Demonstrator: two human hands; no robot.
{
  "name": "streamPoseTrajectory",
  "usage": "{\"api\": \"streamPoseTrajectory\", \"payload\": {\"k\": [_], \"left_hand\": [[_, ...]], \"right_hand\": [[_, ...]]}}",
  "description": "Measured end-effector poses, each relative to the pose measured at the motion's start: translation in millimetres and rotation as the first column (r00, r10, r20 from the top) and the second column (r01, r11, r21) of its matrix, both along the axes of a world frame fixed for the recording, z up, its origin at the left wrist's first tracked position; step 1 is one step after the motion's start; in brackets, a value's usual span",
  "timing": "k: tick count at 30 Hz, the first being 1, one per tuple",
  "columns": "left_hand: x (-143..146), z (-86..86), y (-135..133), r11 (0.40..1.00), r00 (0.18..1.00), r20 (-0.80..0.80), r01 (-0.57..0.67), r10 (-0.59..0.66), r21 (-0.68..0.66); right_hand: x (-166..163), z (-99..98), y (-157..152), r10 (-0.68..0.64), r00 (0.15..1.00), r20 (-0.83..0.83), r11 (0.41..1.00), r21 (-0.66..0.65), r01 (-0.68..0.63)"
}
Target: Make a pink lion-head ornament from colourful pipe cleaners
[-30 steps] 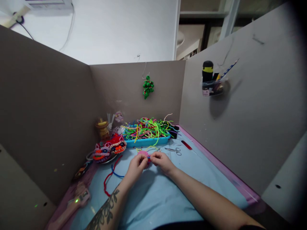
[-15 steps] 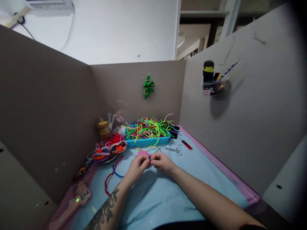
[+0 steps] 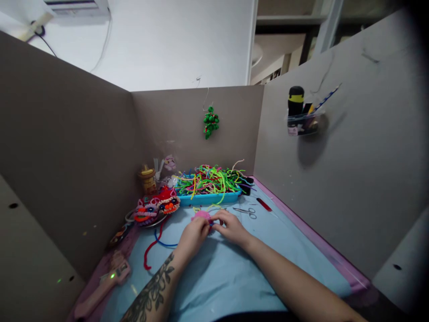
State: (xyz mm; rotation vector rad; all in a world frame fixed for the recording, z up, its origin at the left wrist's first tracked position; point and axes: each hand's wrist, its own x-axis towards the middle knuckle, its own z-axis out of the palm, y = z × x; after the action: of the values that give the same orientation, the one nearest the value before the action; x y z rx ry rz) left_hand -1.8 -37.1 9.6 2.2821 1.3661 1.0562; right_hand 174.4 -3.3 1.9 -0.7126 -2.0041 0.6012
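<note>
A small fuzzy pink piece [image 3: 201, 215] made of pipe cleaners is pinched between both hands over the light blue mat [image 3: 234, 273]. My left hand [image 3: 193, 233] has its fingers curled round the near side of the pink piece. My right hand [image 3: 230, 226] pinches it from the right, fingertips pressed together. The two hands touch at the piece. A red pipe cleaner [image 3: 151, 247] and a blue pipe cleaner [image 3: 163, 243] lie loose on the mat just left of my left hand.
A blue tray [image 3: 208, 197] heaped with coloured pipe cleaners stands behind the hands. Small scissors [image 3: 247, 212] and a red tool [image 3: 264, 204] lie to its right. Finished fuzzy faces [image 3: 155, 207] sit on a dish at left. A pink glue gun [image 3: 103, 286] lies near left. Cardboard walls surround the desk.
Both hands have stayed together on the pink piece, fingers shifting slightly. The view has drifted a little, so everything sits slightly right and lower.
</note>
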Motion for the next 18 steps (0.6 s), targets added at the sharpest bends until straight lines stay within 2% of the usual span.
{"api": "streamPoseTrajectory", "payload": {"k": [2,5,8,10,13,18], "left_hand": [[1.3,-0.4,-1.4,1.0,0.995,-0.098,-0.014,0.015,0.012],[2.7,-1.9,-2.1,0.998,0.965,-0.255,-0.051,0.06,0.039],[3.0,-3.7,-1.8,0.995,0.93,-0.355,-0.074,0.094,0.069],[3.0,-3.8,-1.9,0.994,0.926,-0.367,-0.068,0.093,0.081],[2.7,-1.5,-2.0,0.998,0.963,-0.266,-0.04,0.053,0.056],[0.3,0.9,0.8,0.998,0.999,0.036,0.007,-0.01,0.061]], "right_hand": [[1.0,1.1,-2.7,-0.015,0.998,0.061,0.994,0.108,0.009],[-1.3,-1.5,-4.9,-0.105,0.975,0.194,0.976,0.208,0.064],[-4.7,-5.9,-4.0,-0.169,0.943,0.286,0.962,0.258,0.094],[-5.7,-7.3,-2.9,-0.173,0.934,0.313,0.961,0.26,0.091],[-4.4,-6.1,-1.5,-0.14,0.945,0.295,0.975,0.207,0.08],[-0.3,-0.5,2.7,-0.097,0.99,0.101,0.994,0.052,0.092]]}}
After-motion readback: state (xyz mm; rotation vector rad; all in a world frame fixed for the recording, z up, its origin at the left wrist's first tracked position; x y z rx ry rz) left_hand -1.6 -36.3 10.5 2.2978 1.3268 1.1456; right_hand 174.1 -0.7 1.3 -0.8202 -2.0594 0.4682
